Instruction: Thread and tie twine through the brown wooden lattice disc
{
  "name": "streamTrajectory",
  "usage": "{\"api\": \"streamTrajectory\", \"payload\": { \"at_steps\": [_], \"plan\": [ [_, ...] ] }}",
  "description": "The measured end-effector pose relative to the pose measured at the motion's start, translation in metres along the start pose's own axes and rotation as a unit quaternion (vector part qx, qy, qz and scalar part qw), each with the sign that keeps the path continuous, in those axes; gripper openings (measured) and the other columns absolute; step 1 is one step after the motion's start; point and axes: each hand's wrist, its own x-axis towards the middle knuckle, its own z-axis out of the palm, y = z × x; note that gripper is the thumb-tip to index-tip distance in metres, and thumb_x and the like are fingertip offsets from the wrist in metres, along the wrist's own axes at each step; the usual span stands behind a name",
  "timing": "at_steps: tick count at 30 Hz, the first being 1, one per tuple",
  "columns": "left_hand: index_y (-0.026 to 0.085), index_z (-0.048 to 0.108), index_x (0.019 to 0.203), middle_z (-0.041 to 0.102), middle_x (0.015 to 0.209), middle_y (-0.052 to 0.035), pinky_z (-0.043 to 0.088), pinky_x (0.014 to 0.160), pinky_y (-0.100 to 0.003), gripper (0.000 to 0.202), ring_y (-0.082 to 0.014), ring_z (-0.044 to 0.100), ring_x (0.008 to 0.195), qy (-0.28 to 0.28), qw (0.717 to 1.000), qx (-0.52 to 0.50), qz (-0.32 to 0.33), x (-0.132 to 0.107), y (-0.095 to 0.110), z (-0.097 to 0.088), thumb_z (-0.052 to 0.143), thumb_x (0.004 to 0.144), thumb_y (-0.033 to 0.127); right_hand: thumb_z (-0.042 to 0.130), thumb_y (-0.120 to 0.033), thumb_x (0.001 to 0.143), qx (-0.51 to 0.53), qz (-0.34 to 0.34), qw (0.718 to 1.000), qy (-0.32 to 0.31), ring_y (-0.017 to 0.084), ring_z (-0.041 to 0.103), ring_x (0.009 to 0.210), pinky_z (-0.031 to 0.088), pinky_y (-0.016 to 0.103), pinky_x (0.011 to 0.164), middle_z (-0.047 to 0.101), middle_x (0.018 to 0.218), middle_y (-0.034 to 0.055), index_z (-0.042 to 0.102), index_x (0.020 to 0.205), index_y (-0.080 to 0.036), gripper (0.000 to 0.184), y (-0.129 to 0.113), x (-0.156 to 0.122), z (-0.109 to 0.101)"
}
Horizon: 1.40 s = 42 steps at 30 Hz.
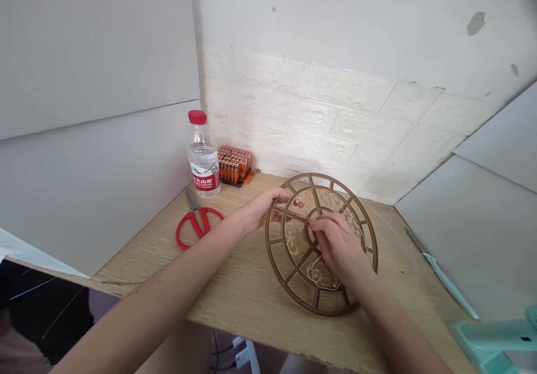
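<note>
A round brown frame [279, 273] with spokes, two rings and scroll-patterned panels is held tilted above the table. My left hand [262, 209] is closed on its left side, the thumb in front and other fingers partly hidden behind the bars. At the hub, my right hand [339, 245] is closed in a pinch, its fingertips touching the inner ring. Whatever sits between those fingertips is too small to make out. A thin pale strand or edge [315, 273] shows below the right hand, over the lower panel.
Red-handled scissors [204, 220] lie left of my left forearm. Behind them stand a red-capped water bottle [203, 167] and a block of orange batteries [234, 164]. On the right are a knife with a mint handle [451, 284] and a mint-coloured stand [482, 335]. Pale panels and a wall enclose the wooden table [235, 290].
</note>
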Motion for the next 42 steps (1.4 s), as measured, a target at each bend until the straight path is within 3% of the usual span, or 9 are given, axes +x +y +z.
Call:
{"api": "streamTrajectory", "payload": {
  "at_steps": [6,17,24,31,35,38,40,42],
  "plan": [
    [0.013,0.066,0.073,0.067,0.074,-0.0035,0.048,0.065,-0.025,0.017,-0.0133,0.059,0.068,-0.013,1.000,0.004,0.001,0.002,-0.001,-0.002,0.056,0.069,0.026,0.045,0.001,0.086,-0.005,-0.021,1.000,0.020,0.015,0.052,0.096,0.049,0.028,0.079,0.058,0.095,0.0062,0.049,0.094,-0.020,0.022,-0.002,0.002,0.001],
    [0.014,0.066,0.081,0.067,0.075,-0.0029,0.045,0.063,-0.024,0.020,-0.0128,0.058,0.068,-0.006,1.000,0.000,0.008,-0.001,-0.001,0.001,0.055,0.067,0.023,0.044,0.005,0.085,0.000,-0.033,0.999,-0.011,0.015,0.052,0.098,0.047,0.026,0.081,0.057,0.097,0.0073,0.049,0.096,-0.017,0.025,-0.004,0.000,0.000],
    [0.015,0.065,0.084,0.066,0.073,-0.0024,0.045,0.061,-0.023,0.021,-0.0132,0.059,0.067,-0.003,1.000,-0.005,0.005,-0.002,0.002,0.000,0.055,0.067,0.023,0.040,0.008,0.083,0.020,-0.013,0.999,-0.029,0.016,0.052,0.100,0.047,0.026,0.081,0.057,0.096,0.0074,0.048,0.099,-0.017,0.031,-0.005,-0.001,0.001],
    [0.012,0.065,0.078,0.068,0.075,-0.0062,0.049,0.063,-0.027,0.021,-0.0147,0.059,0.066,-0.024,1.000,-0.002,-0.018,-0.001,-0.001,-0.003,0.052,0.072,0.027,0.044,-0.005,0.090,0.051,0.036,0.997,-0.034,0.014,0.056,0.090,0.047,0.026,0.076,0.057,0.091,0.0038,0.047,0.092,-0.021,0.017,-0.005,0.001,0.000],
    [0.016,0.065,0.099,0.068,0.080,-0.0043,0.048,0.061,-0.025,0.030,-0.0140,0.060,0.067,-0.033,0.999,0.008,-0.007,-0.002,0.001,-0.005,0.056,0.072,0.024,0.048,-0.013,0.090,0.070,0.080,0.994,-0.022,0.015,0.058,0.089,0.047,0.027,0.076,0.059,0.093,0.0031,0.048,0.094,-0.023,0.011,-0.006,0.003,-0.004],
    [0.034,0.051,0.127,0.065,0.086,0.0011,0.046,0.057,-0.023,0.057,-0.0125,0.060,0.067,-0.050,0.998,0.030,0.025,-0.006,0.004,-0.006,0.058,0.072,0.020,0.049,-0.017,0.090,0.097,0.129,0.987,-0.008,0.017,0.059,0.093,0.048,0.031,0.080,0.061,0.098,0.0046,0.049,0.101,-0.024,0.012,-0.005,0.005,-0.007],
    [0.041,0.045,0.132,0.064,0.088,0.0019,0.045,0.056,-0.021,0.063,-0.0118,0.060,0.068,-0.061,0.996,0.054,0.046,-0.007,0.005,-0.006,0.057,0.074,0.021,0.047,-0.019,0.091,0.112,0.157,0.981,0.001,0.019,0.057,0.099,0.047,0.034,0.084,0.060,0.105,0.0064,0.050,0.106,-0.023,0.016,-0.004,0.005,-0.008],
    [0.041,0.045,0.133,0.064,0.095,0.0003,0.046,0.058,-0.021,0.062,-0.0127,0.060,0.071,-0.065,0.994,0.068,0.054,-0.008,0.003,-0.005,0.056,0.075,0.023,0.047,-0.019,0.091,0.111,0.165,0.980,0.011,0.021,0.055,0.102,0.046,0.037,0.086,0.059,0.108,0.0077,0.050,0.108,-0.023,0.018,-0.002,0.006,-0.009]
  ]
}}
